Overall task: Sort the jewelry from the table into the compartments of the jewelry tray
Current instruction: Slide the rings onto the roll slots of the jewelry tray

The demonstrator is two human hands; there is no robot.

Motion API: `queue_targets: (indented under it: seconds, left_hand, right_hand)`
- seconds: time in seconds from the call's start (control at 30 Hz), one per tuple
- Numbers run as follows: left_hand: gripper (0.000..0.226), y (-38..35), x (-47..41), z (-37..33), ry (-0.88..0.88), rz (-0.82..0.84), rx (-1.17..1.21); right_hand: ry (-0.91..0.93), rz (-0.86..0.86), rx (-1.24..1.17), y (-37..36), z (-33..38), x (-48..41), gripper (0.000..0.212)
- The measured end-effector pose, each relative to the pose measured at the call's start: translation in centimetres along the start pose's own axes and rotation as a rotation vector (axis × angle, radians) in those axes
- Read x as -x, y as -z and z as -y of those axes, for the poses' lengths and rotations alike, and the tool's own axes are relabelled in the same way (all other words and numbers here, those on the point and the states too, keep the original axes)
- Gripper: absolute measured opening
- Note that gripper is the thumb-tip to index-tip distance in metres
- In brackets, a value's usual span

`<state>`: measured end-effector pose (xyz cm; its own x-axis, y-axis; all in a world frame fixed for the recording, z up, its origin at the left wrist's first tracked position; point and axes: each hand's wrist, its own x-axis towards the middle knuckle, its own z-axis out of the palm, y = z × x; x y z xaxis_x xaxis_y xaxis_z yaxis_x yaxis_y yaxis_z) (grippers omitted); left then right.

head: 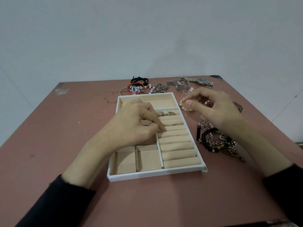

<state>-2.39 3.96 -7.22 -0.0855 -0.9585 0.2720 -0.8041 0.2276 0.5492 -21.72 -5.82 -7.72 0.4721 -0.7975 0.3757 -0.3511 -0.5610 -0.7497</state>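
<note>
Wall (147, 38) ahead of me: plain, pale grey-white, evenly lit, no hard shadows. Tabletop (49, 128) under my arms: matte reddish-brown, worn. Pale chipped patch (61, 91) at far left corner; dark scuff (32, 155) to my left; dark chip (216, 77) at far right corner.

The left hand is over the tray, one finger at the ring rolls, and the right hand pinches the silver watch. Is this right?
Not quite. The head view shows the right hand pinching a small pale beaded piece beside the tray; the silver watch lies untouched near the far edge of the table. The left hand is over the tray, finger at the ring rolls.
</note>
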Motion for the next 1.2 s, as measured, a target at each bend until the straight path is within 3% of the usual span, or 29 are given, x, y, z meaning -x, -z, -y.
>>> queue_targets:
  seconds: [0.33, 0.93, 1.2]
  left_hand:
    - [0.012, -0.9, -1.5, -2.2, -0.009, -0.049, 0.043]
    - [0.025, -6.0, -11.6, -5.7, -0.013, 0.331, -0.279]
    - [0.018, -6.2, -12.2, -6.0, 0.019, 0.373, -0.264]
  right_hand:
    - [-0.122, -0.109, -0.048, 3.2, -1.5, -0.3, 0.006]
    - [-0.188, -0.215, 0.055, 4.8, -3.6, -0.4, 0.009]
    - [-0.174, -0.095, 0.445, 4.9, -4.3, -0.6, 0.002]
